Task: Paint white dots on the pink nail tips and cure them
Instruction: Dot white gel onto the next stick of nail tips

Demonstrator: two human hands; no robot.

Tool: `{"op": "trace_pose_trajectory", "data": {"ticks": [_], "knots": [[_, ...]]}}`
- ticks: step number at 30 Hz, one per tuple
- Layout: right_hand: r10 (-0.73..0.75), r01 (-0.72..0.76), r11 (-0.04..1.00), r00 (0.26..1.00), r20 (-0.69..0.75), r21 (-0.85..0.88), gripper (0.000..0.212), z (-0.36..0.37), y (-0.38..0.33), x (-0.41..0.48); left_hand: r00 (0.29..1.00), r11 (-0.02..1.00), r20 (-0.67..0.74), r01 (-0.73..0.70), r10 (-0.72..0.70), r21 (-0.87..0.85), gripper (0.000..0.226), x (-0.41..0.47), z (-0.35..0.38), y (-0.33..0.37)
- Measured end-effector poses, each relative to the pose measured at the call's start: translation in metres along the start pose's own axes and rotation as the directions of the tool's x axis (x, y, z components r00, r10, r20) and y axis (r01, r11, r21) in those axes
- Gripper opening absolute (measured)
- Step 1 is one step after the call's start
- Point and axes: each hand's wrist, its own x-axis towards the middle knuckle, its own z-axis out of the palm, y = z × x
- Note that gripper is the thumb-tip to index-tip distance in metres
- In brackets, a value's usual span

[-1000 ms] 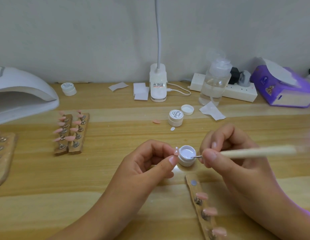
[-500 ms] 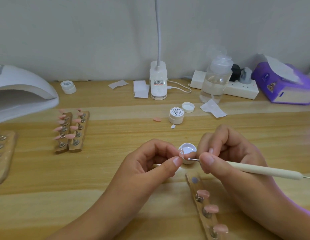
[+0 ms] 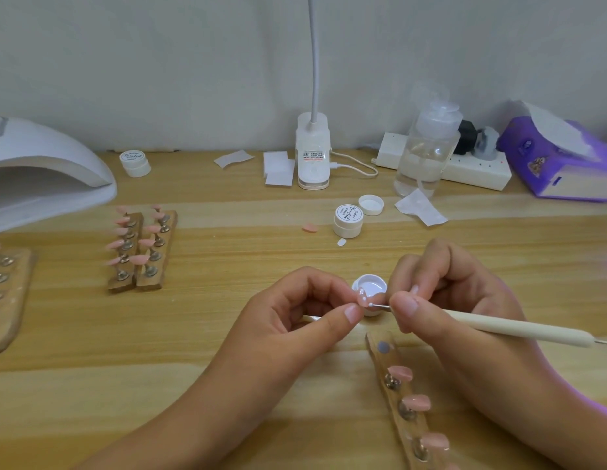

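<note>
Near the front of the wooden bench (image 3: 210,300) the left hand (image 3: 295,320) pinches a single pink nail tip (image 3: 362,297) between thumb and forefinger, its other fingers curled in behind. The right hand (image 3: 458,300) grips a cream dotting tool (image 3: 498,326) like a pen, close to its metal end. The small white ball at that end sits at the edge of the held tip; whether it actually touches cannot be told. Just behind the two hands, and partly hidden by them, stands an open pot of white gel (image 3: 372,286). In front of the right hand lies a wooden holder strip (image 3: 402,432), running towards the camera, with three more pink tips (image 3: 418,401) on metal studs and one bare grey pad at its far end. To the left, well apart, two wooden holders (image 3: 126,256) lie side by side and touching, both carrying rows of pink tips. Beyond them the white curing lamp (image 3: 48,174) sits at the left edge of the bench. Behind the hands are a closed gel pot (image 3: 348,221), a loose white lid (image 3: 371,204) just beside it, and one loose pink tip (image 3: 309,228) lying flat. Along the wall stand a desk lamp base (image 3: 313,157), a clear bottle (image 3: 427,150), a power strip (image 3: 478,167) and a purple tissue box (image 3: 559,164).
</note>
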Motion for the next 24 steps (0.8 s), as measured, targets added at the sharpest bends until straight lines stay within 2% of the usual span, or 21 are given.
{"op": "trace_pose_trajectory", "data": {"ticks": [9, 24], "knots": [[-0.003, 0.003, 1.000, 1.000, -0.012, -0.016, 0.016, 0.0007, -0.0012, -0.0009, 1.000, 1.000, -0.004, 0.001, -0.001, -0.001, 0.006, 0.0003, 0.0004, 0.0001], [0.010, -0.009, 0.999, 1.000, 0.012, -0.030, 0.016, 0.0000, -0.0003, -0.0001, 1.000, 1.000, -0.007, -0.010, 0.010, 0.003, 0.008, 0.0005, -0.0002, -0.0016]]}}
